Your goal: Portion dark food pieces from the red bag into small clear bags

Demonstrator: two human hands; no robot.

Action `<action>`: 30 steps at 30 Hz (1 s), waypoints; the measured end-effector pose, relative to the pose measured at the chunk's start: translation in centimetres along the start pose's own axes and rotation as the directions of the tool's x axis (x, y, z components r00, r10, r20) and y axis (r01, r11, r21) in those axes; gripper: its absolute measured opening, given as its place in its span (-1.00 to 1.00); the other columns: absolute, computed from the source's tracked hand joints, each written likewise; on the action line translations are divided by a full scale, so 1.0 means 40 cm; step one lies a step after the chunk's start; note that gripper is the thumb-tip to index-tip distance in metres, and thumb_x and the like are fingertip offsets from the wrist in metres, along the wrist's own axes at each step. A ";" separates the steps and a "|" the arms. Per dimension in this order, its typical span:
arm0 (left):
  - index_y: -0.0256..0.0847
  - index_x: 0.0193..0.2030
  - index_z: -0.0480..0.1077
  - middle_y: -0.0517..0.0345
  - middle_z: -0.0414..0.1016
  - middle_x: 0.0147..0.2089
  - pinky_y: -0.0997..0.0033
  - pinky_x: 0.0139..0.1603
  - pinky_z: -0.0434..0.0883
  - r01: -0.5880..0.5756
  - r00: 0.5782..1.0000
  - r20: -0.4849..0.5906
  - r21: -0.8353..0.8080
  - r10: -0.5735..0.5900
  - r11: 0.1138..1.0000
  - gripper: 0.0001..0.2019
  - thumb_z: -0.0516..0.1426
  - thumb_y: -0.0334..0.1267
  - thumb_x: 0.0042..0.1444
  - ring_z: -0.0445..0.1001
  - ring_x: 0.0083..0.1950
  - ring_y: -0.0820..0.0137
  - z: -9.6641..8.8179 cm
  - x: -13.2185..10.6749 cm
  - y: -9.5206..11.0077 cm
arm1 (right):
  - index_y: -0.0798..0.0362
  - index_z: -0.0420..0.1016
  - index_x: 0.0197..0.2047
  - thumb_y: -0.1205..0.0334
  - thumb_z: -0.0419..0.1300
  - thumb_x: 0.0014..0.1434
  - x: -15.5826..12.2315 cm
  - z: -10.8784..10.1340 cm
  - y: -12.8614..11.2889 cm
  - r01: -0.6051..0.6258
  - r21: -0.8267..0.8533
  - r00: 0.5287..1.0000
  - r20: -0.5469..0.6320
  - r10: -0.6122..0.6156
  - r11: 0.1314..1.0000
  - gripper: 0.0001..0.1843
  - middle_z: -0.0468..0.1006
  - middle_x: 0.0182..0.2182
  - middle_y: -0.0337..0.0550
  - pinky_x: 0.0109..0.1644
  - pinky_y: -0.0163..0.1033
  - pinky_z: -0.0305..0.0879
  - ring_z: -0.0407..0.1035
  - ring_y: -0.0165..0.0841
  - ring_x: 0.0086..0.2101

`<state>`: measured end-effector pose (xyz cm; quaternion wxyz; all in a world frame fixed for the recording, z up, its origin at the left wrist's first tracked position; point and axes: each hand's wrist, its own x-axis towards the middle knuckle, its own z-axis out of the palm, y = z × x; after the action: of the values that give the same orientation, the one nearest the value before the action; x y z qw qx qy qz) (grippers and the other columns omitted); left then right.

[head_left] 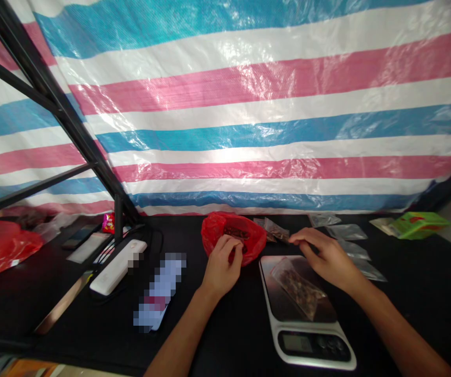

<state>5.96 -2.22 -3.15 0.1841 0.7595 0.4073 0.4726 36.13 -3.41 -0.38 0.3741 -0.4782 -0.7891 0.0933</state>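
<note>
right hand (323,259): fingers pinched, hold unclear | small plastic bag (273,230): just left, long axis toward fingertips | left hand (223,267): curled at red plastic bag (252,246), grip hidden

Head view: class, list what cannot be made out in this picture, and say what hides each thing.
- Kitchen scale display: reading too dim and small.
- Red plastic bag: contents partly hidden by its folds and the left hand.
- Pixelated object: blurred, so its kind is unclear.

All in the head view.

Left hand (222,268) against red plastic bag (251,245)
</note>
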 end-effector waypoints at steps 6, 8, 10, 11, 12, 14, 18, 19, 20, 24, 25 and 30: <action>-0.14 -0.15 0.49 0.06 0.58 -0.11 0.27 0.08 0.48 0.024 0.999 -0.029 -0.021 -0.025 0.999 -0.80 0.04 -0.31 0.44 0.56 -0.02 0.29 -0.001 0.001 -0.006 | -0.10 0.60 -0.10 0.29 0.05 0.44 -0.001 0.001 -0.004 0.036 -0.015 0.999 -0.028 -0.037 0.999 -0.73 0.66 -0.18 -0.12 0.01 -0.02 0.44 0.53 -0.16 -0.10; -0.14 -0.15 0.49 0.08 0.59 -0.13 0.27 0.07 0.48 0.016 0.999 -0.037 -0.005 -0.016 1.000 -0.82 0.05 -0.31 0.43 0.55 -0.03 0.29 -0.003 0.001 -0.008 | -0.10 0.59 -0.10 0.28 0.07 0.43 -0.002 0.000 -0.004 0.044 -0.026 0.998 -0.054 -0.045 0.999 -0.75 0.66 -0.18 -0.13 0.00 -0.01 0.44 0.53 -0.15 -0.11; -0.14 -0.17 0.49 0.09 0.59 -0.15 0.27 0.05 0.47 0.000 0.999 -0.038 0.013 0.000 1.000 -0.82 0.06 -0.31 0.43 0.54 -0.05 0.29 -0.006 0.002 -0.008 | -0.09 0.59 -0.07 0.27 0.08 0.44 -0.002 0.002 -0.003 0.037 -0.026 0.997 -0.067 -0.039 0.999 -0.77 0.67 -0.17 -0.11 0.01 0.00 0.45 0.54 -0.14 -0.10; -0.14 -0.18 0.48 0.09 0.59 -0.16 0.27 0.04 0.47 -0.009 0.999 -0.036 0.020 0.009 1.000 -0.81 0.06 -0.31 0.43 0.54 -0.06 0.30 -0.007 0.002 -0.007 | -0.09 0.59 -0.06 0.26 0.08 0.44 0.000 0.004 -0.003 0.031 -0.023 0.997 -0.066 -0.032 0.999 -0.77 0.67 -0.15 -0.11 0.02 0.00 0.45 0.54 -0.14 -0.09; -0.14 -0.18 0.48 0.09 0.59 -0.17 0.28 0.03 0.47 -0.019 0.999 -0.033 0.027 0.019 0.999 -0.81 0.06 -0.30 0.43 0.54 -0.07 0.30 -0.008 0.001 -0.005 | -0.09 0.58 -0.05 0.26 0.08 0.44 0.002 0.006 -0.003 0.026 -0.019 0.998 -0.063 -0.027 0.999 -0.77 0.67 -0.14 -0.10 0.02 0.00 0.46 0.54 -0.14 -0.08; -0.14 -0.18 0.48 0.09 0.59 -0.18 0.29 0.01 0.48 -0.028 0.999 -0.030 0.029 0.029 0.999 -0.80 0.05 -0.30 0.43 0.55 -0.09 0.30 -0.009 0.000 -0.002 | -0.09 0.58 -0.05 0.24 0.07 0.45 0.005 0.008 -0.004 0.022 -0.011 0.998 -0.055 -0.023 1.000 -0.76 0.67 -0.13 -0.09 0.03 0.01 0.47 0.55 -0.14 -0.07; -0.14 -0.17 0.49 0.10 0.61 -0.17 0.32 -0.01 0.49 -0.020 0.999 -0.032 0.026 0.021 0.999 -0.81 0.05 -0.31 0.42 0.58 -0.11 0.32 -0.007 -0.005 -0.001 | -0.09 0.56 0.06 0.13 0.11 0.45 -0.022 0.012 -0.029 -0.043 -0.033 0.999 -0.034 0.042 0.999 -0.76 0.67 -0.07 -0.07 0.03 0.00 0.50 0.56 -0.14 -0.07; -0.14 -0.17 0.49 0.10 0.61 -0.17 0.33 -0.02 0.48 -0.010 0.999 -0.047 0.035 0.012 0.999 -0.81 0.05 -0.32 0.42 0.58 -0.11 0.32 -0.006 -0.006 -0.001 | -0.10 0.52 0.13 0.08 0.15 0.44 -0.042 0.016 -0.042 -0.082 -0.059 0.996 -0.022 0.081 0.995 -0.72 0.66 -0.05 -0.06 0.02 0.00 0.51 0.56 -0.14 -0.08; -0.14 -0.18 0.49 0.11 0.61 -0.18 0.34 -0.03 0.48 0.005 0.997 -0.073 0.048 -0.001 0.999 -0.81 0.05 -0.32 0.41 0.58 -0.13 0.33 -0.005 -0.006 -0.002 | -0.11 0.46 0.24 0.02 0.20 0.41 -0.067 0.024 -0.057 -0.133 -0.094 0.991 -0.018 0.132 0.987 -0.60 0.65 -0.02 -0.05 0.01 0.01 0.52 0.57 -0.12 -0.09; -0.14 -0.20 0.49 0.13 0.61 -0.23 0.36 -0.10 0.45 0.114 0.980 -0.178 0.134 -0.089 0.984 -0.81 0.06 -0.32 0.39 0.57 -0.19 0.33 -0.006 -0.004 -0.004 | -0.12 0.38 0.34 -0.05 0.37 0.24 -0.168 0.081 -0.117 -0.201 -0.313 0.979 -0.022 0.204 0.928 -0.35 0.63 0.05 0.01 0.08 0.14 0.50 0.55 0.01 0.00; -0.14 -0.21 0.48 0.14 0.61 -0.24 0.36 -0.11 0.44 0.140 0.974 -0.198 0.151 -0.109 0.979 -0.81 0.05 -0.31 0.39 0.57 -0.20 0.33 -0.007 -0.003 -0.003 | -0.11 0.37 0.35 -0.03 0.40 0.20 -0.183 0.096 -0.126 -0.198 -0.344 0.979 -0.025 0.202 0.918 -0.30 0.62 0.08 0.01 0.11 0.17 0.48 0.53 0.04 0.03; -0.13 -0.24 0.49 0.19 0.61 -0.29 0.40 -0.17 0.40 0.240 0.942 -0.269 0.135 -0.198 0.961 -0.81 0.07 -0.29 0.38 0.56 -0.27 0.36 -0.014 -0.001 -0.002 | -0.10 0.48 0.25 0.07 0.34 0.23 -0.179 0.127 -0.130 -0.239 -0.332 0.970 -0.035 0.241 0.913 -0.47 0.65 0.06 -0.01 0.11 0.16 0.49 0.55 0.03 0.02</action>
<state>5.41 -2.26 -2.96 0.1182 0.6553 0.5476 0.5067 31.00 -10.97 -4.92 0.2710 -0.6275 -0.7299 0.0051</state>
